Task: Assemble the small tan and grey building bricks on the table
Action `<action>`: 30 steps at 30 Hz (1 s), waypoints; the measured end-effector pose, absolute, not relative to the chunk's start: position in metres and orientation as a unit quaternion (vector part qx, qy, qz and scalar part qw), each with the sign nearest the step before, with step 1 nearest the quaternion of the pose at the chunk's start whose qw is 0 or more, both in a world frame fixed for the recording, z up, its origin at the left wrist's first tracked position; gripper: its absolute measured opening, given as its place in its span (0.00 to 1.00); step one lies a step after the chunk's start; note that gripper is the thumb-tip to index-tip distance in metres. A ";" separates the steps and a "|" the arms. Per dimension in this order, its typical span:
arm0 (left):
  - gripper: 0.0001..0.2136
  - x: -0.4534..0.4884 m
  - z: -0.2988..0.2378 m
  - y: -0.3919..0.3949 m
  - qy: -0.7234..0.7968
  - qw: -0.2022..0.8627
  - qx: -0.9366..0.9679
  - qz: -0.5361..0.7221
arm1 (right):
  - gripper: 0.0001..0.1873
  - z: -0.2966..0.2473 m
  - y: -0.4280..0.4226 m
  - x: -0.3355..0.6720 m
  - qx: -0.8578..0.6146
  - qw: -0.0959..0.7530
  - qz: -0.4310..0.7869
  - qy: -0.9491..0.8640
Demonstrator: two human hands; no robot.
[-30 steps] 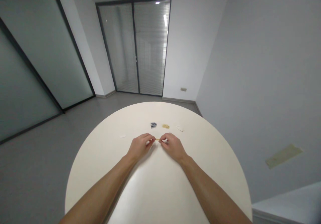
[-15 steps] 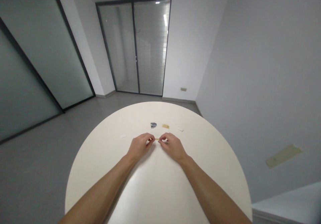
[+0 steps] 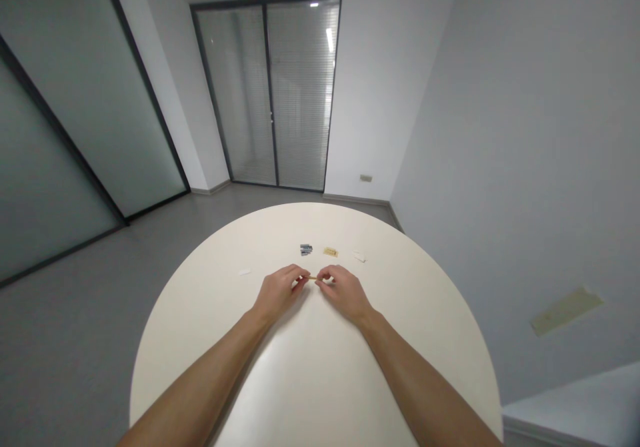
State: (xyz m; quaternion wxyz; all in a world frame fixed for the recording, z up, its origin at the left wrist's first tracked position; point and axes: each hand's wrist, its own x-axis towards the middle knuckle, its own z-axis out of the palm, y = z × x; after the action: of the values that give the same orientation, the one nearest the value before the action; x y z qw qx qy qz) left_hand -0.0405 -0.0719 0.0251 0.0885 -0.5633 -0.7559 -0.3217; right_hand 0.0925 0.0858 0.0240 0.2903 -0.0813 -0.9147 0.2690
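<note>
My left hand [image 3: 278, 291] and my right hand [image 3: 343, 291] meet over the middle of a round cream table [image 3: 280, 393]. Both pinch the ends of a small thin yellowish piece [image 3: 313, 278] held between their fingertips, just above the tabletop. Its exact kind is too small to make out. Beyond the hands lie a small grey-blue cluster of parts [image 3: 306, 249], a small tan piece [image 3: 330, 252] and a small white piece [image 3: 359, 256].
Another small white scrap [image 3: 245, 272] lies on the table to the left. Behind the table are grey floor, glass partition walls on the left and a blind-covered sliding door [image 3: 270, 93]. A pale ledge [image 3: 575, 407] shows at the lower right.
</note>
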 end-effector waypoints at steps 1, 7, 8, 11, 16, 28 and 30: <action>0.09 -0.040 0.025 -0.072 -0.757 0.090 -0.561 -0.322 | 0.03 0.024 0.086 0.092 -0.083 0.290 0.270 -0.914; 0.08 -0.038 0.028 -0.072 -0.762 0.085 -0.557 -0.318 | 0.03 0.024 0.085 0.092 -0.088 0.287 0.273 -0.914; 0.09 -0.038 0.029 -0.073 -0.763 0.085 -0.557 -0.317 | 0.03 0.025 0.085 0.092 -0.087 0.288 0.271 -0.914; 0.09 -0.038 0.030 -0.073 -0.764 0.086 -0.557 -0.314 | 0.02 0.024 0.085 0.093 -0.086 0.291 0.263 -0.916; 0.08 -0.040 0.027 -0.072 -0.769 0.087 -0.553 -0.309 | 0.04 0.023 0.086 0.092 -0.081 0.290 0.261 -0.917; 0.06 -0.038 0.026 -0.073 -0.775 0.076 -0.546 -0.309 | 0.04 0.024 0.086 0.092 -0.070 0.289 0.261 -0.918; 0.06 -0.038 0.026 -0.073 -0.775 0.077 -0.547 -0.309 | 0.03 0.024 0.086 0.092 -0.069 0.287 0.261 -0.919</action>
State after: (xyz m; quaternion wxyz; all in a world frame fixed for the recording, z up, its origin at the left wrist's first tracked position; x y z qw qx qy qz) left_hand -0.0379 -0.0727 0.0263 0.0767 -0.5466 -0.7746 -0.3088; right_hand 0.0923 0.0865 0.0240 0.2874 -0.0693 -0.9189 0.2611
